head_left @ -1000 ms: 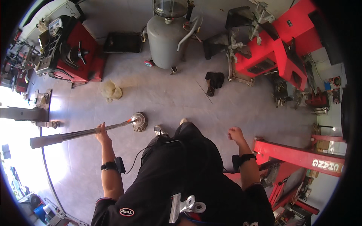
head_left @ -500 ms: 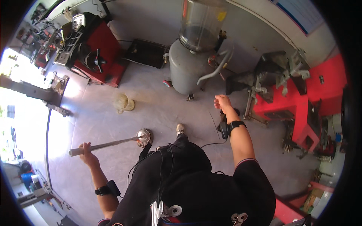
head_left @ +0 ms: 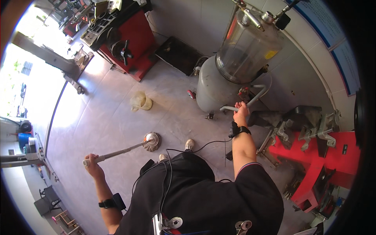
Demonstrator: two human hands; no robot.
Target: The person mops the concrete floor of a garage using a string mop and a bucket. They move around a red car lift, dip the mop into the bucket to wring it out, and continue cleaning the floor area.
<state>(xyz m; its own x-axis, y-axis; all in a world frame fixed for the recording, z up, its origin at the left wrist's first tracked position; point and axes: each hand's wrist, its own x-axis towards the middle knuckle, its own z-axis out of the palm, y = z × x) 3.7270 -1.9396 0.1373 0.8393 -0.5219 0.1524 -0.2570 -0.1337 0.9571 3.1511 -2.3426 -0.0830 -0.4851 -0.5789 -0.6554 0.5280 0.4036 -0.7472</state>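
Note:
My left hand [head_left: 93, 166] is closed round the end of a mop's pale handle [head_left: 123, 150]. The mop slants away to the right, its round metal-capped head [head_left: 152, 141] with strings resting on the floor just left of my feet. On the other side my right hand [head_left: 241, 113] grips the bent grey push handle [head_left: 258, 96] of a wheeled oil drainer. Its grey tank [head_left: 207, 86] stands upright ahead of me, with a clear cylinder [head_left: 244, 51] on top. The fingers of the right hand curl over the bar.
A pale translucent jug [head_left: 143, 102] stands on the floor ahead. Beyond it are a red workshop machine [head_left: 137, 43] and a black tray [head_left: 180, 55]. At the right sits red equipment [head_left: 337, 150] with metal clamps. A cable [head_left: 199, 145] hangs from my waist toward the right arm.
My right hand has moved onto the oil drainer's handle and closed round it. The left hand still holds the mop. The view has shifted, bringing the drainer's top into sight.

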